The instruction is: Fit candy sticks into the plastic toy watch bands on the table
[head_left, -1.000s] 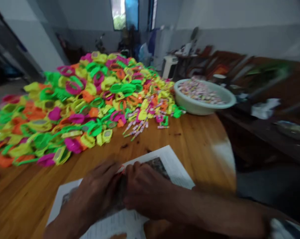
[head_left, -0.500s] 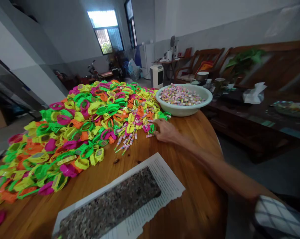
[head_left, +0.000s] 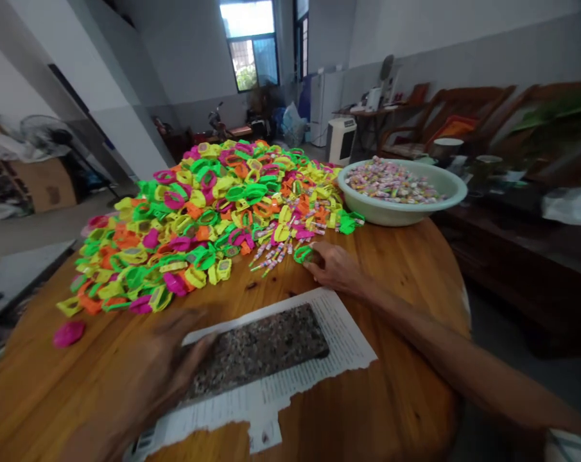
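Near the front edge of a pile of colourful plastic toy watches (head_left: 213, 212), my right hand (head_left: 338, 268) is closed around a green toy watch (head_left: 302, 255). Several striped candy sticks (head_left: 275, 253) lie just left of that hand, spilling from the pile. My left hand (head_left: 150, 369), blurred by motion, reaches in from the lower left with its thumb and fingers apart. It is over the left end of a speckled stone slab (head_left: 271, 346); whether it touches the slab I cannot tell. Under the slab lies a torn printed sheet of paper (head_left: 352, 340).
A pale basin (head_left: 400, 215) full of candy sticks stands at the right of the round wooden table (head_left: 391, 385). One pink toy watch (head_left: 69, 333) lies apart at the left. Beyond the table's right edge is a dark low table (head_left: 521, 269) with wooden seats behind.
My right hand has drawn back slightly from the pile with the green toy watch. My left hand has come into view over the slab. The camera has turned left.
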{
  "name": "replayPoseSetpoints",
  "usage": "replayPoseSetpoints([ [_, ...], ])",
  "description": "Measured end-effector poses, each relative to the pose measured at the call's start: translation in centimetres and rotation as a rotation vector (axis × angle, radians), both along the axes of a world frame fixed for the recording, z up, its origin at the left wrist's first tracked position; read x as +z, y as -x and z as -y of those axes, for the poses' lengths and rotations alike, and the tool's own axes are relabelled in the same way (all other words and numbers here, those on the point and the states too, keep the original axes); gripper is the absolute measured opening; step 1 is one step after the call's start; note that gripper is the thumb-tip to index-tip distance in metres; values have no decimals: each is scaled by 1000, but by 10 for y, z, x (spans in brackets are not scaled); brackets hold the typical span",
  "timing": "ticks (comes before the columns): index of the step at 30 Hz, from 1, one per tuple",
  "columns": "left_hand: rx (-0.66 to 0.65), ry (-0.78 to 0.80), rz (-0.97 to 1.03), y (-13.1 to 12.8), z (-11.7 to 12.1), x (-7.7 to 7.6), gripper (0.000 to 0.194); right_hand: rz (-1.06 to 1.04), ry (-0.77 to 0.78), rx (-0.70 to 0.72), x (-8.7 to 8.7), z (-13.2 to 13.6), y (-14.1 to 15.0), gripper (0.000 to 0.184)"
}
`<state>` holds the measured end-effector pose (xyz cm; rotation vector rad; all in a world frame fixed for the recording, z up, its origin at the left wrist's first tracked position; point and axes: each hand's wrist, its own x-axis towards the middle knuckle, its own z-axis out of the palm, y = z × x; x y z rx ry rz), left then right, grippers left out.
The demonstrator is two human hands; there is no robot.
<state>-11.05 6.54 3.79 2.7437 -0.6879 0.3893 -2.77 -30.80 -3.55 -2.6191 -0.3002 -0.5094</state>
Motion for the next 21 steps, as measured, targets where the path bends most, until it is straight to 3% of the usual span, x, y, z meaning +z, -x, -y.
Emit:
replayPoseSetpoints([
  [4,-160,106,-152,-41,69,-4,40,119,-29,83,-3,-16,15,41],
  [8,-199,356,-370,-71,105,-8,34,215,-61,170,3,-34,37,35],
  [11,-256,443,-541,-80,115,-9,38,266,-91,231,10,-44,52,28],
  [16,-316,519,-659,-87,120,-17,43,216,-132,347,21,-51,66,22],
  [21,-263,637,-825,-86,119,-26,42,153,-44,365,26,-35,76,26],
])
